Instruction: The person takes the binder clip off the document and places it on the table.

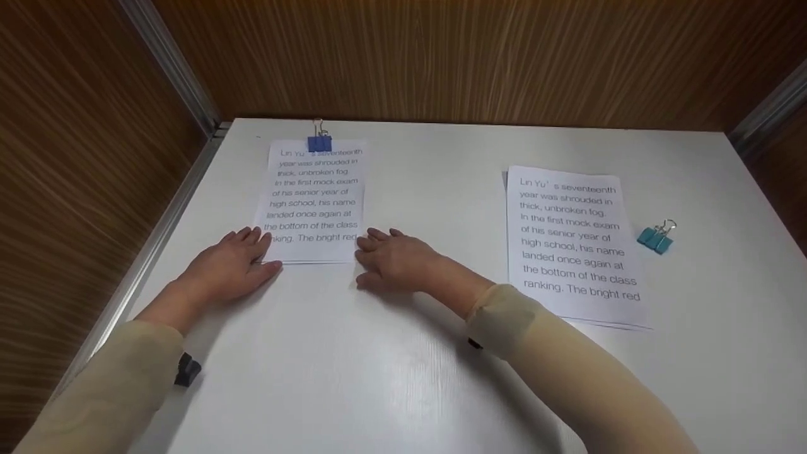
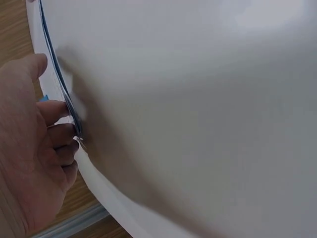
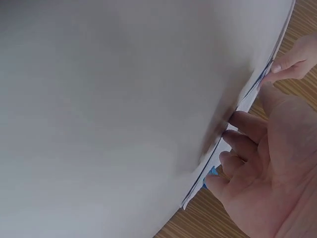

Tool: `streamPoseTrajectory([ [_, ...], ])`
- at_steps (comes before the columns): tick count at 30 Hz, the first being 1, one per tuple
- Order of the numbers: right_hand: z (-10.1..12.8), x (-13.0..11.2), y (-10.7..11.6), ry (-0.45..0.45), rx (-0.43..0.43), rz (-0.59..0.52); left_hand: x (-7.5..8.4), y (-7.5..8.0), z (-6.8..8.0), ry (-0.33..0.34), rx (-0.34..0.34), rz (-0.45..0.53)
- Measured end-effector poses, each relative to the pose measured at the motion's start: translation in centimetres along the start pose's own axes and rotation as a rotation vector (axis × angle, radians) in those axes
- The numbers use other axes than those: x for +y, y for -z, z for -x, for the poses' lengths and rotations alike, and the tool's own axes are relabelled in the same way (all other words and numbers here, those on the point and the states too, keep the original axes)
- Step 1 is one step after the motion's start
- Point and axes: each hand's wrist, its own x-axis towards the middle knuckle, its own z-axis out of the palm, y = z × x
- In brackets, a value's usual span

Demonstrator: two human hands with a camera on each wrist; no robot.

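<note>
A clipped paper stack (image 1: 315, 202) with printed text lies at the table's far left, held at its top edge by a blue binder clip (image 1: 319, 142). My left hand (image 1: 230, 268) lies flat at the stack's near left corner, fingertips touching the paper. My right hand (image 1: 394, 258) lies flat at the near right corner, fingers against the edge. In the left wrist view, my left hand's fingers (image 2: 59, 134) touch the stack's edge (image 2: 58, 82). In the right wrist view, my right hand's fingers (image 3: 242, 144) press against the stack's edge (image 3: 250, 94).
A second, unclipped paper stack (image 1: 577, 243) lies at the right, with a teal binder clip (image 1: 656, 238) loose on the white table (image 1: 378, 366) beside it. Wood-panelled walls (image 1: 441, 57) close in the table at the back and both sides.
</note>
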Motion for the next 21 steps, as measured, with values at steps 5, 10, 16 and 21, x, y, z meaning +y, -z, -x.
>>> streamPoseTrajectory([
  [5, -0.3, 0.0, 0.2, 0.039, 0.047, -0.018, -0.4, 0.2, 0.0, -0.032, 0.004, -0.027],
  [10, -0.5, 0.2, 0.4, 0.077, 0.066, -0.002, -0.8, 0.4, -0.3, -0.084, 0.018, -0.061],
  [16, -0.6, 0.3, 0.6, 0.121, 0.093, -0.006, -1.5, 0.5, -0.4, -0.124, 0.019, -0.066],
  [21, -0.7, 0.2, 0.5, 0.141, 0.107, -0.013, -2.3, 0.6, -0.5, -0.140, 0.010, -0.067],
])
